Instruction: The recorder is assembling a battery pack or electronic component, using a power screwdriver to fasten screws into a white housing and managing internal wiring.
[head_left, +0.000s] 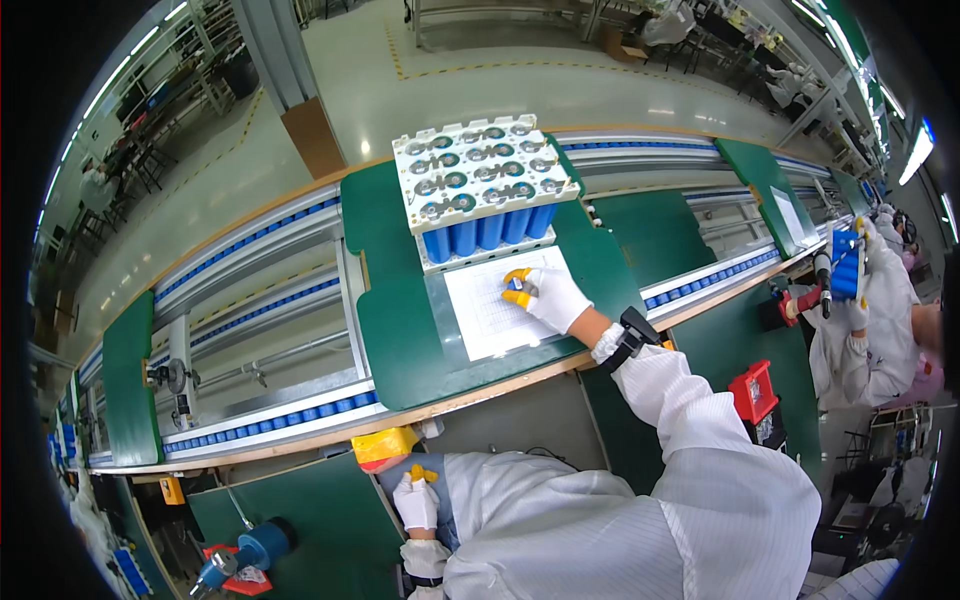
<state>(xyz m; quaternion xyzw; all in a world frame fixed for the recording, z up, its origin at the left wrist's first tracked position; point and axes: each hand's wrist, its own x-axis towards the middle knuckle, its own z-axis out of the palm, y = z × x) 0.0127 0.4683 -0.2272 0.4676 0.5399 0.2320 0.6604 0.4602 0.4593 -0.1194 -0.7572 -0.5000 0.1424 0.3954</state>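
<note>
My right hand (550, 299), in a white glove with yellow fingertips, is closed over a printed sheet (485, 330). A small dark blue pen-like thing (516, 284) shows between its thumb and fingers; most of it is hidden. The sheet lies on a green board (400, 350), in front of a battery module (490, 237) with upright blue cells between white perforated holders and metal tabs on top. Down by my lap, my left hand (417, 502), gloved the same way, has its fingers curled together, with nothing visible in them. A yellow-and-red bin (384, 448) is just above it.
Conveyor rails with blue rollers (270, 416) run along both sides of the board. Below stand a blue power tool (262, 546) at the left and a red bin (753, 391) at the right. A co-worker (880, 310) handles blue cells and a tool at far right.
</note>
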